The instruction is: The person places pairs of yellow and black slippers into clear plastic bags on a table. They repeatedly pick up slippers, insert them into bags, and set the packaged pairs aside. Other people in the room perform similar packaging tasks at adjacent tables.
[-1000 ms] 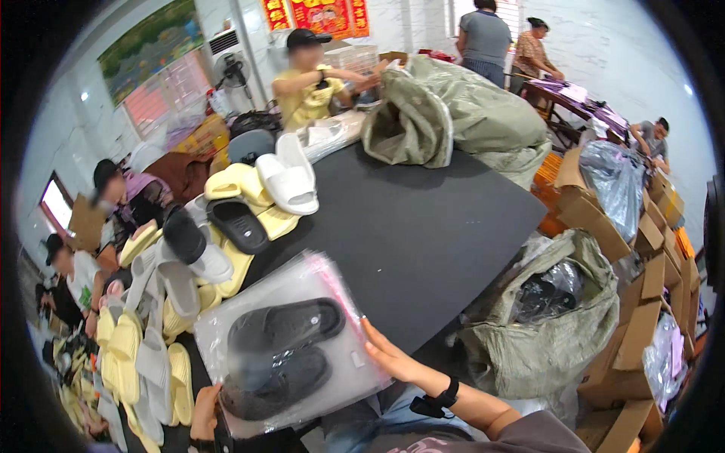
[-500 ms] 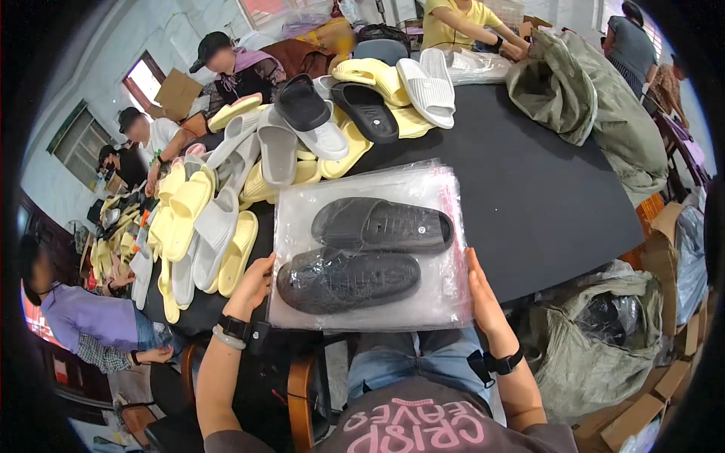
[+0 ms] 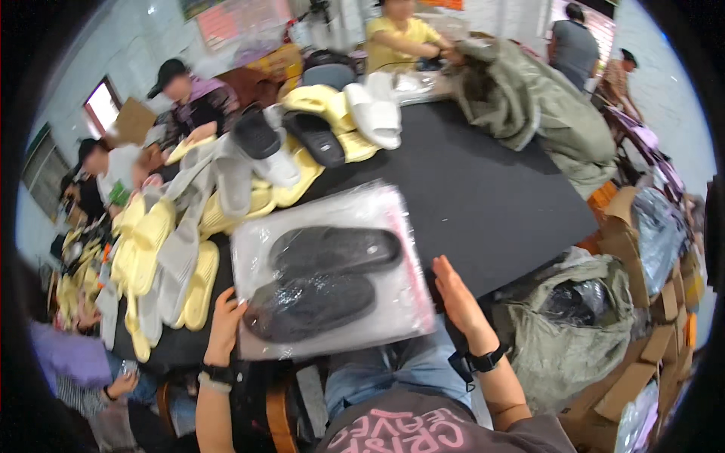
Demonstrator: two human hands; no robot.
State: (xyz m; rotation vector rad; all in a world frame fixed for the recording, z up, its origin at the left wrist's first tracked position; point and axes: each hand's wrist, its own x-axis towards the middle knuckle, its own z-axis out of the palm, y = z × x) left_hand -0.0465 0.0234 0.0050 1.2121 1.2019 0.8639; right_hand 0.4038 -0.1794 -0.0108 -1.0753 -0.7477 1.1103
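Observation:
A pair of black slide sandals (image 3: 336, 249) lies side by side within clear plastic. Beneath and around them is a flat clear plastic bag (image 3: 257, 226), apparently on a pile of similar bags, with a pinkish strip on its right side. My left hand (image 3: 222, 326) has its fingers curled at the bag's left edge, gripping it. Just off the right edge, my right hand (image 3: 461, 302) is held with its fingers stretched out and nothing in it.
Yellow, grey, white and black slides (image 3: 181, 257) are heaped along the left and far side of the black table (image 3: 483, 196). A green sack (image 3: 529, 113) lies at the far right; another sack (image 3: 559, 340) stands near my right arm, beside cardboard boxes (image 3: 642, 362). Several people work around.
My right hand has come away from the bag's right edge. The bag and sandals now sit tilted and further left in the picture, as the whole view has shifted.

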